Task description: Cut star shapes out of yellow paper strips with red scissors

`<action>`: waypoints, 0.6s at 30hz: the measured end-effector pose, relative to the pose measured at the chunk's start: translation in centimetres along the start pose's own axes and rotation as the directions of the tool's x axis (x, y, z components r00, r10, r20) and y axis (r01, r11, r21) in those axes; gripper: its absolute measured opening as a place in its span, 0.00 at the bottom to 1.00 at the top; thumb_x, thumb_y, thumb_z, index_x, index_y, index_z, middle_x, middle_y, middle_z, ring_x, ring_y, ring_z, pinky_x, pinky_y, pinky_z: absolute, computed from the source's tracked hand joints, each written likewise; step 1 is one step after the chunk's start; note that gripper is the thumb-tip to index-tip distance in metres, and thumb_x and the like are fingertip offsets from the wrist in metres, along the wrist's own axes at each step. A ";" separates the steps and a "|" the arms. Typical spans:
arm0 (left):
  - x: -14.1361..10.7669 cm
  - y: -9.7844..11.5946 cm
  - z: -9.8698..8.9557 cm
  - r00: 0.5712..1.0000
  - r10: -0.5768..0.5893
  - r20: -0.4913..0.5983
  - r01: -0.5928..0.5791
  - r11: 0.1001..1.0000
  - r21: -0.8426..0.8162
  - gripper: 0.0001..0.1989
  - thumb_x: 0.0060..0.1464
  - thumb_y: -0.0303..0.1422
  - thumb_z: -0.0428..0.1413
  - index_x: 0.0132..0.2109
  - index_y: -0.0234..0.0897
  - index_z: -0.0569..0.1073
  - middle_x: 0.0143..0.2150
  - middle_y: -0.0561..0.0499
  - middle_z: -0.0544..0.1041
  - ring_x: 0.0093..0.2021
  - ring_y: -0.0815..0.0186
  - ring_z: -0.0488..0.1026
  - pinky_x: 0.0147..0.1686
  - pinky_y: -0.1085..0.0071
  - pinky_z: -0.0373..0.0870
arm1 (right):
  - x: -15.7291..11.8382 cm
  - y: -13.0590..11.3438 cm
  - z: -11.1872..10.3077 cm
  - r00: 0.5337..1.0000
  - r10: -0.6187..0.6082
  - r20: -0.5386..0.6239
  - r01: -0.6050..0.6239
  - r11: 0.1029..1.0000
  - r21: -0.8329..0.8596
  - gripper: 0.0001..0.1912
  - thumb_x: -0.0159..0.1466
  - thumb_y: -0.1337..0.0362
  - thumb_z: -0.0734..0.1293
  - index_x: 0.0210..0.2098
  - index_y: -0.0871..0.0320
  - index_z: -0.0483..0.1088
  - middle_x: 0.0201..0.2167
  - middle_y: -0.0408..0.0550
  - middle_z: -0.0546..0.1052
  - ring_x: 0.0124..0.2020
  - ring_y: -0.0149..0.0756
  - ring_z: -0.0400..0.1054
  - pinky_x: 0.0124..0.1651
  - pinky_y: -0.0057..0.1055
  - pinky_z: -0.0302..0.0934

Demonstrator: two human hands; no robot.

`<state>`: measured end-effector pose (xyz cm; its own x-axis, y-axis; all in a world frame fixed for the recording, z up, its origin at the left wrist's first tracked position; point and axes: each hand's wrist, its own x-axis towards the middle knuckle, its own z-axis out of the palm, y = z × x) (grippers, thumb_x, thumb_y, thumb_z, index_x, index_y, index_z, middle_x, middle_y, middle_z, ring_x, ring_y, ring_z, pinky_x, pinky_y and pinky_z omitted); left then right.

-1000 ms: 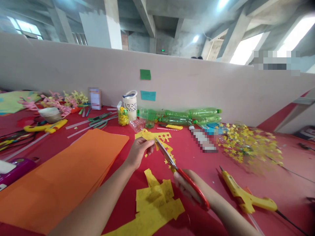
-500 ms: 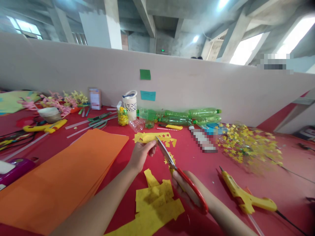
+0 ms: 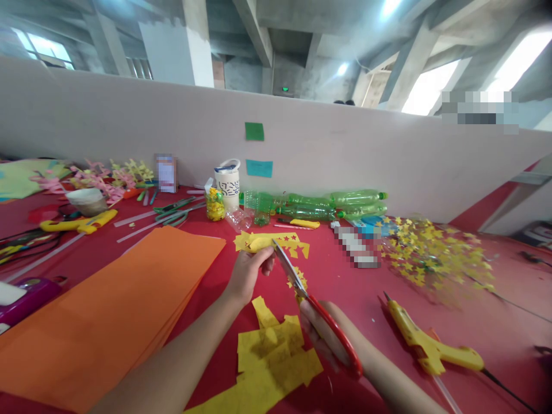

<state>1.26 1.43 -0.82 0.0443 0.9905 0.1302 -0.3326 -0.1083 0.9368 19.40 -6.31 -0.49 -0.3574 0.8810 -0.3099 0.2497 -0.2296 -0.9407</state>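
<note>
My left hand pinches a piece of yellow felt-like sheet over the middle of the table. My right hand is wrapped round the red handles of a pair of scissors, whose blade tips meet the yellow piece beside my left thumb. Behind my left hand lies a yellow sheet with star-shaped holes. Small cut yellow stars lie beneath the scissor blades. Nearer to me is a loose pile of yellow sheet pieces. Fingers of both hands are partly hidden.
Orange sheets lie at left. A yellow glue gun and a bunch of yellow stars are at right. Green plastic bottles, a yellow cutter knife and a white tumbler stand or lie along the partition.
The scissors and my right hand have shifted very slightly left. My left hand keeps its hold on the yellow piece at nearly the same spot.
</note>
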 end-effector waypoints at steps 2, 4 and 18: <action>0.0 0.0 0.0 1.000 0.000 -0.001 0.000 1.000 -0.010 0.13 0.52 0.35 0.56 0.24 0.33 0.73 0.18 0.54 0.68 0.20 0.74 0.62 0.20 0.76 0.57 | 0.0 0.1 -0.1 1.000 -0.016 -0.009 0.016 1.000 -0.018 0.29 0.61 0.38 0.56 0.21 0.58 0.58 0.08 0.32 0.56 0.07 0.20 0.50 0.11 0.18 0.46; 0.0 -0.1 0.0 1.000 0.009 0.001 -0.008 1.000 -0.021 0.13 0.53 0.35 0.56 0.23 0.33 0.72 0.18 0.54 0.67 0.20 0.74 0.62 0.20 0.76 0.57 | 0.0 0.2 -0.2 1.000 -0.010 -0.022 0.010 1.000 -0.029 0.29 0.61 0.38 0.56 0.21 0.57 0.57 0.08 0.32 0.56 0.07 0.20 0.50 0.11 0.18 0.46; 0.6 0.0 -0.4 0.999 0.029 -0.044 -0.033 0.996 -0.082 0.11 0.53 0.33 0.56 0.24 0.35 0.67 0.19 0.56 0.67 0.20 0.75 0.61 0.21 0.77 0.56 | 0.5 0.5 -0.5 0.998 0.041 -0.049 -0.044 0.997 -0.064 0.30 0.57 0.35 0.58 0.20 0.56 0.56 0.09 0.32 0.56 0.07 0.22 0.49 0.08 0.19 0.43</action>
<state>0.93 2.04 -0.89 -0.0074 0.9897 0.1433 -0.4104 -0.1336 0.9021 19.76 -5.81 -1.04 -0.3027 0.8900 -0.3409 0.3224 -0.2410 -0.9154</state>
